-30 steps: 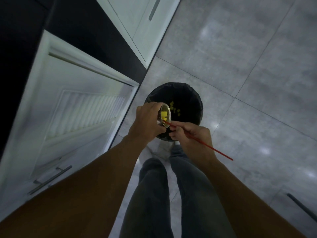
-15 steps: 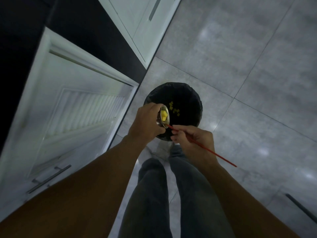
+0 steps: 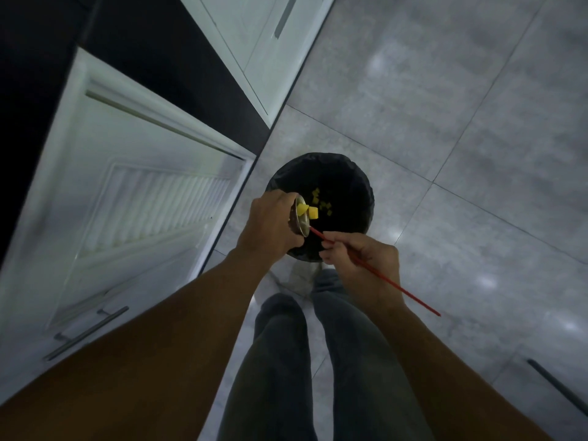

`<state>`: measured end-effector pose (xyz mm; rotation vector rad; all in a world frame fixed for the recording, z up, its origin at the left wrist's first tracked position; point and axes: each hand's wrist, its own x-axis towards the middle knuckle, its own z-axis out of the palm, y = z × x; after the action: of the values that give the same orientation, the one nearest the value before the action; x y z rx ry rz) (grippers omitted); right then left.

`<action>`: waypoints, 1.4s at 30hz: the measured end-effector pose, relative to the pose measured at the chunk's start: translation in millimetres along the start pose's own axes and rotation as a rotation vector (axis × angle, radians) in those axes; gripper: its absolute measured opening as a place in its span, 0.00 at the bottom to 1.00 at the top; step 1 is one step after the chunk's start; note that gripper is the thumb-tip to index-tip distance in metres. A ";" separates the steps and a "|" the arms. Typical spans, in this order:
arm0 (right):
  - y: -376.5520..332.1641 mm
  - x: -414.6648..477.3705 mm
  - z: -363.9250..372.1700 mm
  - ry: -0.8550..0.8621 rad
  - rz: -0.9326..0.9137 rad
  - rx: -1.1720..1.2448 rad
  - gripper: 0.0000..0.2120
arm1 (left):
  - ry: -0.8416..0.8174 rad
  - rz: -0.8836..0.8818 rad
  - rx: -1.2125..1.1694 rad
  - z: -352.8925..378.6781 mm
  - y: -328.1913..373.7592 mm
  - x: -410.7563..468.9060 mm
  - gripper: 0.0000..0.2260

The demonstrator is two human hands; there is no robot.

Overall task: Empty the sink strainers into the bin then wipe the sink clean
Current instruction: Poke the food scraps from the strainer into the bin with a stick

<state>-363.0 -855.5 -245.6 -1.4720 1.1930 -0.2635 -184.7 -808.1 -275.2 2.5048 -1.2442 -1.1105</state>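
The grey tiled floor [image 3: 445,122] is smooth and glossy, crossed by thin grout lines. White panelled cabinet doors [image 3: 127,218] with slim bar handles stand along the left. On the floor beside them sits the round bin [image 3: 356,183], lined with crinkled black plastic; small yellow cubes [image 3: 321,202] lie scattered in its dark inside. The left hand [image 3: 270,227] wraps its grip closed around the back of the metal sink strainer [image 3: 300,218], a shallow shiny cup held over the bin's near left rim and tipped on its side, mouth facing right toward the bin's middle. Two yellow cubes sit at its mouth, one just past the rim. The right hand [image 3: 362,259] pinches a thin red stick [image 3: 381,275], its grip pressed together on the shaft. The stick runs diagonally, tip up-left touching the strainer's lower rim, tail down-right over the floor.
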 end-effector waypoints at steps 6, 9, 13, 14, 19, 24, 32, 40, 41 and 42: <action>5.8 13.9 14.0 -0.010 0.026 -0.038 0.10 | -0.043 0.002 0.025 0.6 4.0 0.3 0.31; 10.3 14.2 6.5 0.032 0.074 0.005 0.12 | -0.059 -0.015 0.061 1.2 2.2 2.4 0.30; 9.8 12.3 -1.9 0.002 0.053 0.054 0.11 | -0.045 -0.037 0.060 3.9 0.9 2.5 0.31; 9.9 12.4 -2.1 -0.019 0.030 0.056 0.10 | -0.039 -0.036 0.062 5.0 1.2 2.7 0.31; 10.6 19.3 9.3 -0.140 0.055 0.029 0.10 | -0.091 -0.033 0.051 10.9 2.2 8.7 0.32; 17.1 28.1 7.8 -0.118 0.123 0.005 0.10 | -0.106 -0.036 0.036 20.4 -3.8 12.7 0.31; 20.2 23.1 -1.9 -0.123 0.123 0.047 0.11 | -0.088 -0.060 0.083 30.4 -10.7 14.8 0.34; 22.3 26.6 7.7 -0.129 0.152 -0.013 0.10 | -0.072 -0.045 0.041 26.5 -8.9 16.7 0.35; 22.4 25.5 6.5 -0.113 0.153 -0.003 0.10 | -0.062 -0.051 0.033 26.7 -10.5 15.6 0.34; 21.8 23.7 5.2 -0.108 0.145 0.004 0.11 | -0.053 -0.055 0.032 26.7 -11.9 14.0 0.33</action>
<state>-359.5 -866.6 -276.1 -1.3712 1.2042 -0.0871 -189.5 -805.5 -307.1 2.5638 -1.2226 -1.1867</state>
